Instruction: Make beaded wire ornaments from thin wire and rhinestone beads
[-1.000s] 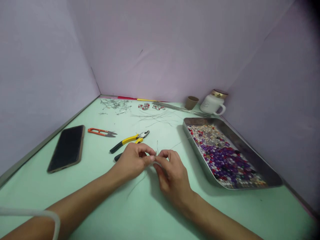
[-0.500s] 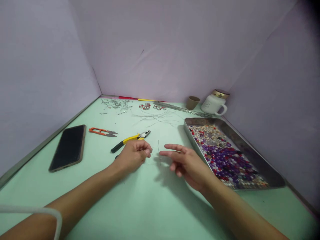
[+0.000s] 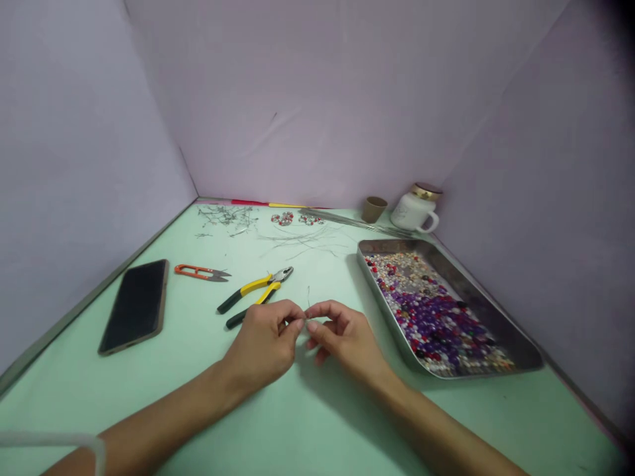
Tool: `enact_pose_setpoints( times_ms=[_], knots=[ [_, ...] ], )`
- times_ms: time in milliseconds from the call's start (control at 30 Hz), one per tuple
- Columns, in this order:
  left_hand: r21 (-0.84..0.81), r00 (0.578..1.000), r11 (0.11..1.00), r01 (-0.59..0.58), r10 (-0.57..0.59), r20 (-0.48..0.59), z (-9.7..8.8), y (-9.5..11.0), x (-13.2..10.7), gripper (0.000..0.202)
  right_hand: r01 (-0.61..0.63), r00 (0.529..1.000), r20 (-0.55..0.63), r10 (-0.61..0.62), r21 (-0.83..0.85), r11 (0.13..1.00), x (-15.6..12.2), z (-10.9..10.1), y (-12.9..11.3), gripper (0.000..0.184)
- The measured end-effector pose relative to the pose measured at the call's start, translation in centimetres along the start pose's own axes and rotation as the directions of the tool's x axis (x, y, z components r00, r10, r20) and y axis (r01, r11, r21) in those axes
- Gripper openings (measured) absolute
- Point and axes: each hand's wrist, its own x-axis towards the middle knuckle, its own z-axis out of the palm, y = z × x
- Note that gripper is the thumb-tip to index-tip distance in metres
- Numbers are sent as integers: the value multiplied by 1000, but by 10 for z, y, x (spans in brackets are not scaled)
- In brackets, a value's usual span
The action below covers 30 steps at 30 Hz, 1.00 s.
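Note:
My left hand [image 3: 265, 340] and my right hand [image 3: 342, 337] meet fingertip to fingertip low over the green table [image 3: 317, 410]. Both are pinched on a thin wire [image 3: 308, 295], whose end sticks up between them. The rest of the wire is hidden by my fingers. Yellow-handled pliers [image 3: 255, 289] lie just beyond my left hand. To the right stands a metal tray [image 3: 501, 330] filled with purple, red and white beads [image 3: 431, 311].
A dark phone [image 3: 133, 305] and orange thread snips [image 3: 201, 272] lie at the left. Loose wire pieces [image 3: 228, 215], small beaded pieces [image 3: 284, 219], a brown cup [image 3: 373, 209] and a white lidded mug [image 3: 414, 210] sit along the back. Purple walls enclose the table.
Half a second ago my right hand was open and apart from the left. It has come back to the left hand and pinched the wire again. The view has shifted slightly.

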Motion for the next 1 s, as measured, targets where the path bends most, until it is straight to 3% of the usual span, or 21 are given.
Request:
enact_pose_setpoints(
  times_ms=[133,233,300,367,467,767,1000],
  knots=[
    [-157,994,983,100,-91,63,1,-3,3,13,39,999,-1,-39,-40,998,2,0,7,17],
    [-272,975,940,207,-174,142,1,-5,7,12,128,992,3,-130,-193,973,3,-5,12,9],
    [-322,943,895,310,-247,223,1,-7,9,10,260,963,25,-270,-359,896,3,-8,15,7],
    [-355,913,852,385,-294,284,3,-10,11,9,408,899,81,-431,-513,755,2,-10,18,10],
    [-410,899,811,418,-305,314,5,-17,12,12,527,816,159,-556,-600,602,1,-11,21,15],
    [-537,937,772,339,-229,262,8,-20,10,11,459,856,104,-506,-603,653,0,-7,24,10],
    [-585,902,691,424,-266,339,6,-30,12,8,495,826,110,-553,-611,618,3,-5,27,10]
  ],
)
